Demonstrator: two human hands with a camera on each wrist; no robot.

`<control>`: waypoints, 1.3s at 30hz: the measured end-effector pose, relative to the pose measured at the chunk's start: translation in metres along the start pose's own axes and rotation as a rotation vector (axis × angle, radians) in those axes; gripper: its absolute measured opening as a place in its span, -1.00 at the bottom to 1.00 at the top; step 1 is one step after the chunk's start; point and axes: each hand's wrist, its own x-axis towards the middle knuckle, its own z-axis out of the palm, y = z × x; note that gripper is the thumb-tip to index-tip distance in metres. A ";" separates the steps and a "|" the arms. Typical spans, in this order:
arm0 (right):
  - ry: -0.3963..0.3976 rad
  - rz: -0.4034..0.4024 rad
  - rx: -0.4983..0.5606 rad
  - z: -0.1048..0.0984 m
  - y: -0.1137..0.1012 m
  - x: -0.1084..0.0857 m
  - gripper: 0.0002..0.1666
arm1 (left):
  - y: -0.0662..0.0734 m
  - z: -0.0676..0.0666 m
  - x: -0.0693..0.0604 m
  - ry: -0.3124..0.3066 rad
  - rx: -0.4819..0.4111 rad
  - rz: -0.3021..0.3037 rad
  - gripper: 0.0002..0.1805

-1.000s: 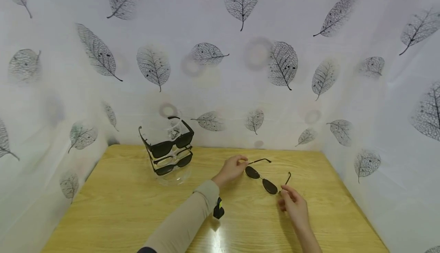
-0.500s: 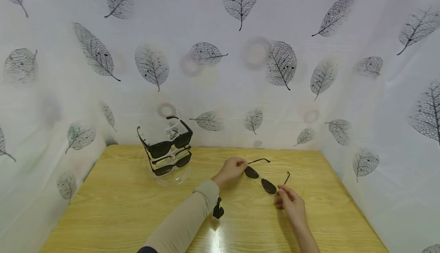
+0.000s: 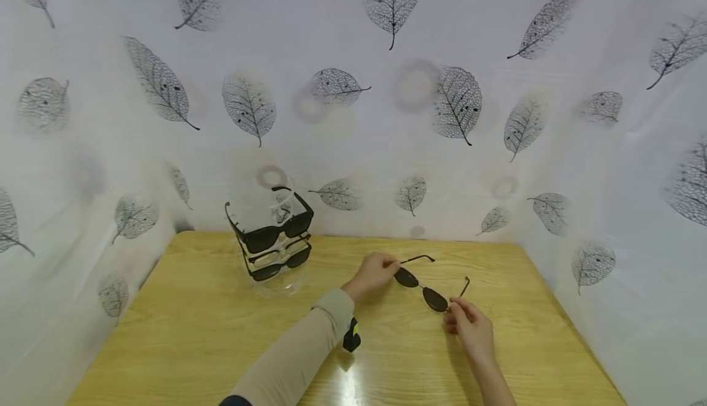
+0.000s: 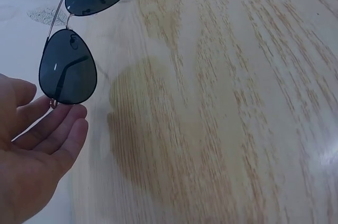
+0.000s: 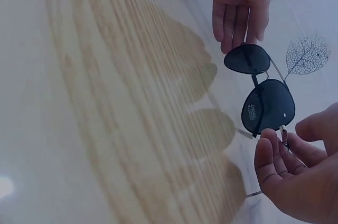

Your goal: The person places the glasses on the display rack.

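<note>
Dark-lensed aviator sunglasses (image 3: 434, 299) with a thin metal frame are held above the table between both hands, their temples spread and pointing away. My left hand (image 3: 375, 273) pinches the hinge area at the left end. At the opposite hinge, my right hand (image 3: 471, 329) grips the frame between thumb and fingers. In the left wrist view, the near lens (image 4: 67, 68) sits just over the left fingertips. The right wrist view has both hands at the two ends of the sunglasses (image 5: 268, 109), with small pale print on one lens.
A clear stand (image 3: 274, 289) at the table's back left carries several pairs of glasses, among them black sunglasses (image 3: 262, 239). Leaf-printed white curtain (image 3: 342, 142) encloses the wooden table (image 3: 182, 332) at the back and sides. A black device (image 3: 351, 335) sits at the left wrist.
The right fingers have shifted slightly at the right hinge of the sunglasses. Both hands keep their hold, and the sunglasses stay in nearly the same place.
</note>
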 end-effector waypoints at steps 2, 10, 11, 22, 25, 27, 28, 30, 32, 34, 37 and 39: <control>-0.003 0.001 -0.017 -0.001 -0.002 -0.001 -0.50 | 0.001 0.000 -0.001 0.020 -0.013 -0.013 -0.71; 0.031 -0.025 -0.023 0.001 -0.006 -0.002 -0.53 | 0.004 -0.004 -0.005 0.092 -0.073 -0.043 -0.76; 0.041 -0.029 -0.024 0.002 -0.006 -0.002 -0.54 | 0.005 -0.005 -0.005 0.093 -0.078 -0.043 -0.76; 0.112 -0.057 0.024 0.001 -0.011 -0.002 -0.58 | 0.007 -0.017 -0.009 -0.006 -0.257 -0.077 -0.80; 0.104 -0.046 0.021 0.000 -0.015 -0.001 -0.57 | 0.010 -0.022 -0.010 -0.036 -0.269 -0.078 -0.77; 0.093 -0.045 0.018 -0.001 -0.017 -0.001 -0.56 | 0.013 -0.024 -0.011 -0.043 -0.267 -0.074 -0.76; 0.088 -0.046 0.016 -0.002 -0.019 -0.001 -0.56 | 0.015 -0.026 -0.012 -0.043 -0.260 -0.070 -0.76; 0.084 -0.049 0.016 -0.002 -0.022 -0.002 -0.56 | 0.018 -0.029 -0.014 -0.031 -0.245 -0.067 -0.76; 0.084 -0.056 0.019 -0.001 -0.025 -0.002 -0.56 | 0.022 -0.031 -0.016 -0.008 -0.227 -0.061 -0.78; 0.087 -0.065 0.022 0.000 -0.029 -0.001 -0.57 | 0.027 -0.033 -0.019 0.030 -0.208 -0.064 -0.78; 0.087 -0.079 0.031 0.002 -0.034 0.000 -0.59 | 0.032 -0.036 -0.024 0.086 -0.182 -0.065 -0.75; 0.084 -0.090 0.033 0.004 -0.038 0.000 -0.60 | 0.034 -0.039 -0.027 0.107 -0.178 -0.075 -0.74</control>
